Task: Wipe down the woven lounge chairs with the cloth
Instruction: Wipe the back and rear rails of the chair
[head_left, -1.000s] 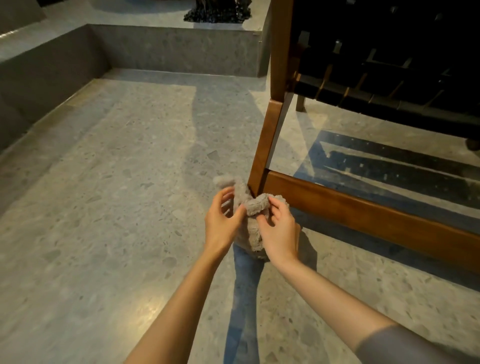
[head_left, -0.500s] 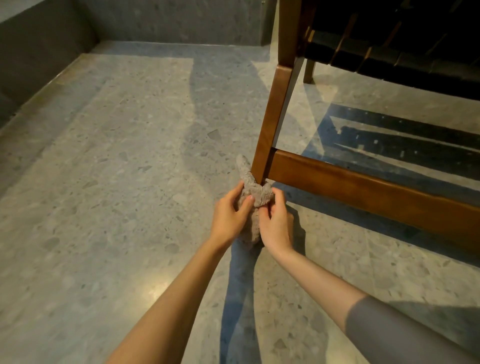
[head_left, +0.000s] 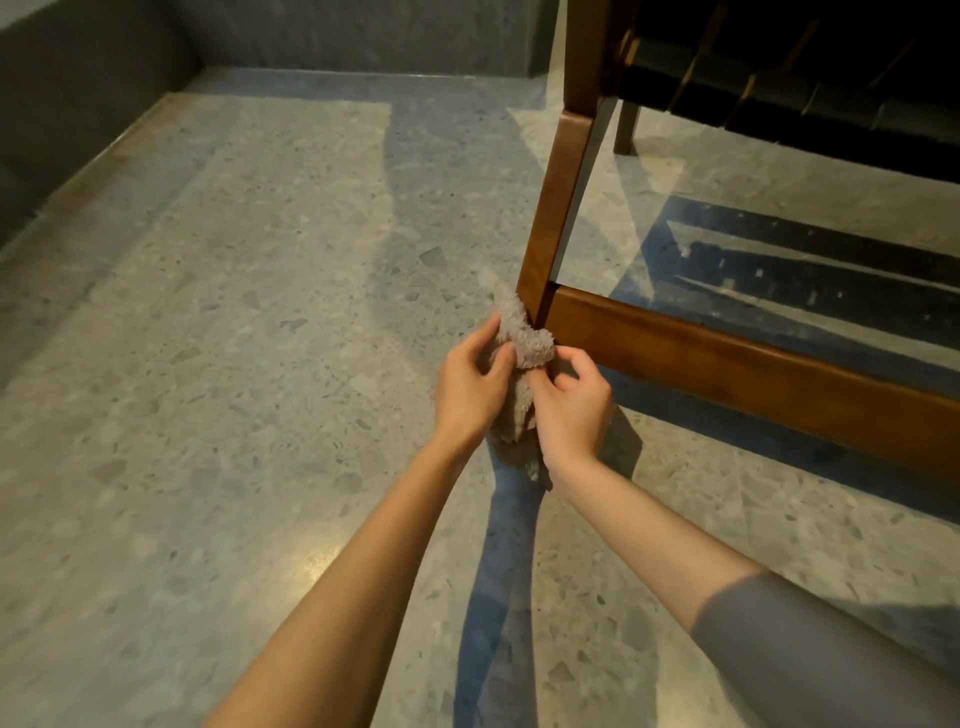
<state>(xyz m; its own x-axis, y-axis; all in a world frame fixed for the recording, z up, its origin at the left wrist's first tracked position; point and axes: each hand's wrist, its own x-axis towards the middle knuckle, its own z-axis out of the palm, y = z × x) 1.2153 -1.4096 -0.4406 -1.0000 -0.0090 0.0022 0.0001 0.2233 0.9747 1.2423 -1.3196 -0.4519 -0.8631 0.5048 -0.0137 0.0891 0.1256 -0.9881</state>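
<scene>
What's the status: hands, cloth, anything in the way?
Hands: left hand and right hand both grip cloth. Cloth bunched against foot of chair leg, at the rail joint. Nothing seen in the way.

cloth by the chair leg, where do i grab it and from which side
Grip the bunched upper part of the cloth, against the foot of the chair leg, coming from the near side. The lower rail blocks the right, and the tail below hangs loose, giving no push.

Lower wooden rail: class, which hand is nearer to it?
Right. The right hand sits just beside the rail, at its end; the left hand is across the cloth, farther off.
</scene>
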